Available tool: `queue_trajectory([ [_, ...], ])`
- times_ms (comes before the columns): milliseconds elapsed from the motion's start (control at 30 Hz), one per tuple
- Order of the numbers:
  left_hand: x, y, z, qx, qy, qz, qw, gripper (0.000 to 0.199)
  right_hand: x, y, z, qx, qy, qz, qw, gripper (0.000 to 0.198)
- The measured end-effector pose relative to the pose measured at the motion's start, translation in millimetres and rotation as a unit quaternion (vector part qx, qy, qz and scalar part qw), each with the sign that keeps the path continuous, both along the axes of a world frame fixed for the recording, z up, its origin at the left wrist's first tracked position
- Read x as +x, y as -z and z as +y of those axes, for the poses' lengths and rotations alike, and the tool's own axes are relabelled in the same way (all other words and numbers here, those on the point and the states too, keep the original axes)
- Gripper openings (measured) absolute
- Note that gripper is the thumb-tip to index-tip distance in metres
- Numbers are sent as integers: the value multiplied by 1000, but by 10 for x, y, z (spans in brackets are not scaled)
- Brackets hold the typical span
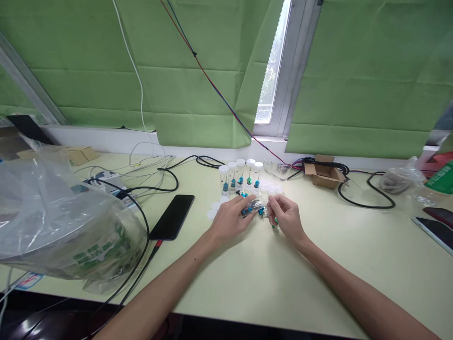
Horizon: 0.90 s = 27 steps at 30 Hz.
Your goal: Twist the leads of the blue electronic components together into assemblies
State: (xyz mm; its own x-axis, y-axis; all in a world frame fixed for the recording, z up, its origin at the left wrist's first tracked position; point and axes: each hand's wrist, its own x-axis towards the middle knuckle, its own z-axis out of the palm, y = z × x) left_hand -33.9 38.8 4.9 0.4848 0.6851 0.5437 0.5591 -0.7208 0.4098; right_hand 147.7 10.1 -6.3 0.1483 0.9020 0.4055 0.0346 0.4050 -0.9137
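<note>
My left hand (230, 218) is closed around a small clear vial (252, 208), which lies nearly sideways with blue bits showing in it. Facing its end, my right hand (286, 218) has thumb and fingers pinched together; whatever they hold is too small to make out. Just beyond my hands stands a row of several clear vials with white caps (240, 162), each containing a blue or green piece with a thin metal stem. Loose blue pieces (244, 194) lie between that row and my hands. A green piece (275, 222) shows beneath my right fingers.
Loose white caps (212, 211) lie left of my left hand. A black phone (173, 217) with a cable rests farther left, near a large plastic-bagged tub (71, 226). Toward the window are clear empty containers (283, 171), a small cardboard box (324, 175) and black cables (368, 206).
</note>
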Motion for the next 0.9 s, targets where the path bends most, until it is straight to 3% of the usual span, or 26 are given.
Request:
queue_trajectory([
  [333, -5, 21, 14, 18, -4, 13, 1000, 36, 10, 8, 11, -10, -33, -6, 999, 41],
  [467, -8, 6, 26, 18, -8, 12, 1000, 36, 44, 24, 53, -48, -73, 42, 995, 38],
  [667, -10, 25, 53, 30, -12, 0, 999, 34, 144, -33, 107, -155, -203, 128, 958, 37],
  [900, -14, 57, 58, 39, 6, -11, 999, 34, 206, -96, 83, -182, -264, 155, 934, 34],
])
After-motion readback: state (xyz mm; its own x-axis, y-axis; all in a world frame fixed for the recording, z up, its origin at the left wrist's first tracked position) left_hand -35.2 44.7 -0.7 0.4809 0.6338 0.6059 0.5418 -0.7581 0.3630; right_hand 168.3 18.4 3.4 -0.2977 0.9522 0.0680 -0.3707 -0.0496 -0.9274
